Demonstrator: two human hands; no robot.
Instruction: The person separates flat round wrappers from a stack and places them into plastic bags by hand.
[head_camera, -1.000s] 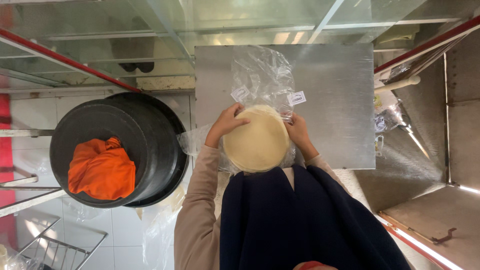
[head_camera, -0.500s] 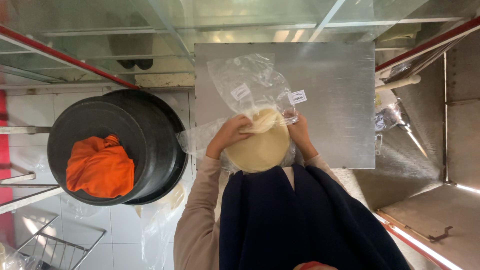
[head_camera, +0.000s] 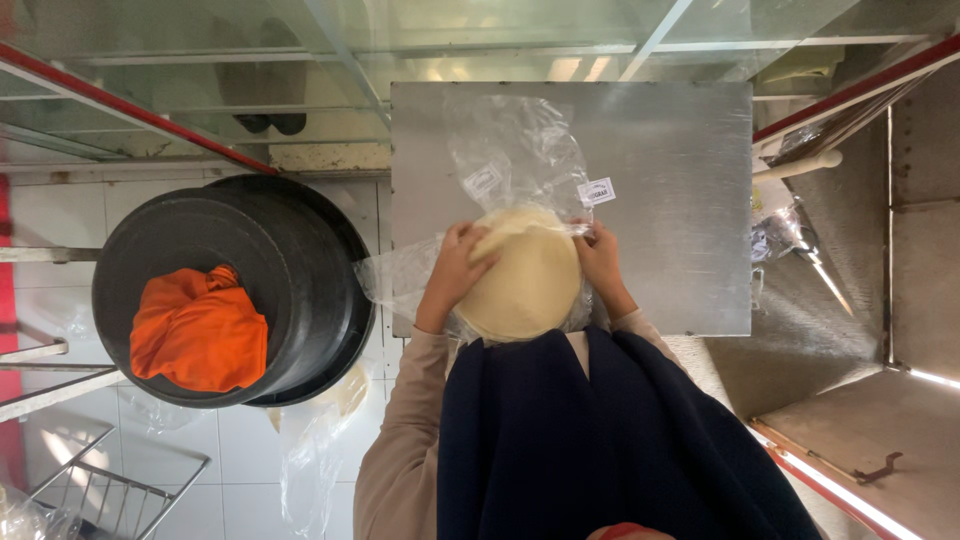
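Observation:
A stack of pale round flatbreads (head_camera: 525, 280) lies at the near edge of a steel worktop (head_camera: 670, 180), partly inside a clear plastic bag (head_camera: 515, 150) with two small white labels. My left hand (head_camera: 455, 270) rests on the stack's left side, fingers over the top. On the right side, my right hand (head_camera: 600, 262) grips the bag's open edge beside the stack. My beige sleeves and dark scarf fill the bottom of the view and hide the stack's near edge.
A large black bin (head_camera: 290, 290) with an orange cloth (head_camera: 200, 330) inside stands to the left. Loose clear plastic (head_camera: 315, 460) hangs below it over a white tiled floor. A wire rack (head_camera: 100, 495) sits bottom left. Glass panes run along the far side.
The stack has gone a little further into the bag. My left hand has shifted from the stack's edge onto its top, and the bag's mouth has come down over the bread.

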